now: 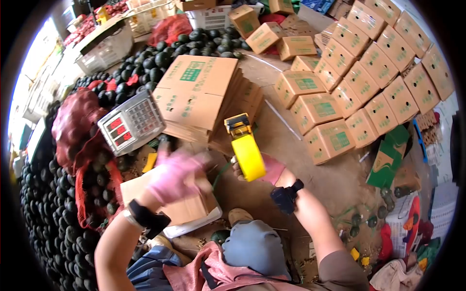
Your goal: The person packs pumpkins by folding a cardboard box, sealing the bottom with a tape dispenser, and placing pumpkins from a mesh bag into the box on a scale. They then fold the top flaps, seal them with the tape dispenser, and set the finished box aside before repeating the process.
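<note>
Tape dispenser (246, 148), yellow roll, clenched by right hand (272, 169) fingers; left hand (174, 177) blurred, grip unclear.

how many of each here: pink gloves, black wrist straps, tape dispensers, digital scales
pink gloves: 2
black wrist straps: 2
tape dispenser, yellow roll: 1
digital scale: 1
total: 6

head-worn | aims forward, steeply down | close above left hand (174, 177), right hand (272, 169) | rim possibly fisheye-cropped
</note>
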A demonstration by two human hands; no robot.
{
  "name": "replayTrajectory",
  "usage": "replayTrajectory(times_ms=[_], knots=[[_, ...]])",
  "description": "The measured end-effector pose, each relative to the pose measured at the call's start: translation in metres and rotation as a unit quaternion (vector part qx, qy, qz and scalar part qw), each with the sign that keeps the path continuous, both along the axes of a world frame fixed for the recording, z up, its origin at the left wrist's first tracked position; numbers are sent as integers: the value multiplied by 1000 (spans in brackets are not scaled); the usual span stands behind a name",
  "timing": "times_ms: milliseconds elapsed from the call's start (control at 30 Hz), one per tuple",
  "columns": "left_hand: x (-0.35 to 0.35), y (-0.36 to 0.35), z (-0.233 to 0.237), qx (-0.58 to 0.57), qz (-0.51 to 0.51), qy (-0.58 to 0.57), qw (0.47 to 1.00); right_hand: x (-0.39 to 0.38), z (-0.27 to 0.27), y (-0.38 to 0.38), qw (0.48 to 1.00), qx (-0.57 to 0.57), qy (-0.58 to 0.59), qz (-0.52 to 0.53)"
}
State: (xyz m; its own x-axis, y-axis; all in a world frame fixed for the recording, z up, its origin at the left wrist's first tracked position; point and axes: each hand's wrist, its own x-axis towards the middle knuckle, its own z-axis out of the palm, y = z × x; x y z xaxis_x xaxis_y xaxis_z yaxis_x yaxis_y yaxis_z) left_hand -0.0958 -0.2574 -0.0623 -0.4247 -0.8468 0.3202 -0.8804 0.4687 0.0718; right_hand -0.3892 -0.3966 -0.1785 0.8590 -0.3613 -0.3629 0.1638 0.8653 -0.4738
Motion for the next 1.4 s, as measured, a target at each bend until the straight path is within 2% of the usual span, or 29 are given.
replayTrajectory(times_ms=[33,67,133,167,233,267,300,333,467,567,600,667,733,767,833,867,900,933,1000,1067,1100,1133,1167,1200,1233,1267,1300,1333,1400], knots=[[44,14,-11,92,129,185,970,5,-6,3,998,49,-44,5],[95,30,-26,173,253,362,880,10,-9,7,991,98,-86,12],[142,76,-34,100,422,541,721,28,-23,11,999,-26,-21,8],[144,95,-40,94,430,535,721,36,-35,15,977,-211,19,7],[143,133,-59,305,333,771,449,57,-61,31,851,-523,28,-31],[147,147,-70,386,252,840,287,70,-59,38,907,-420,-44,-3],[154,158,-103,373,326,803,332,83,-56,44,947,-305,-103,26],[159,164,-126,358,400,759,370,84,-59,48,944,-312,-97,54],[144,182,-64,278,331,821,372,74,-54,54,955,-282,-68,67],[138,216,-14,240,184,743,598,60,-44,47,974,-224,-33,24],[127,214,17,252,109,834,478,57,-44,44,978,-207,-24,16],[149,228,-19,268,105,740,608,53,-47,44,985,-173,-7,3],[138,228,-16,264,253,804,469,52,-52,49,991,-137,5,3],[162,239,-58,322,189,863,340,52,-56,49,992,-122,10,2],[160,230,-99,322,283,641,637,57,-69,57,997,-74,19,7],[158,227,-114,393,298,818,297,58,-75,58,998,-53,25,8],[130,216,-73,424,425,696,393,60,-80,56,999,-36,33,9],[124,225,-96,337,332,710,522,64,-83,51,999,-20,41,2],[127,229,-117,297,379,665,571,71,-89,29,997,-16,62,-44],[130,217,-116,184,400,642,627,86,-95,-12,979,-107,125,-124],[143,209,-100,162,423,631,630,104,-64,-28,920,-299,230,-108],[160,203,-73,134,454,616,630,121,-30,-44,808,-460,356,-91],[161,191,-25,79,434,690,574,139,-19,-64,786,-455,392,-149],[158,178,18,14,404,753,518,151,-48,-108,724,-553,376,-170],[167,177,37,-14,337,795,504,174,-20,-110,805,-445,359,-161],[172,177,54,-41,256,830,494,191,-60,-159,763,-476,410,-152],[170,176,68,-69,266,819,503,208,-71,-173,686,-538,460,-169],[165,172,81,-87,251,849,456,219,-79,-180,596,-592,507,-194],[151,162,107,-105,204,905,359,231,-90,-198,597,-576,540,-139]])
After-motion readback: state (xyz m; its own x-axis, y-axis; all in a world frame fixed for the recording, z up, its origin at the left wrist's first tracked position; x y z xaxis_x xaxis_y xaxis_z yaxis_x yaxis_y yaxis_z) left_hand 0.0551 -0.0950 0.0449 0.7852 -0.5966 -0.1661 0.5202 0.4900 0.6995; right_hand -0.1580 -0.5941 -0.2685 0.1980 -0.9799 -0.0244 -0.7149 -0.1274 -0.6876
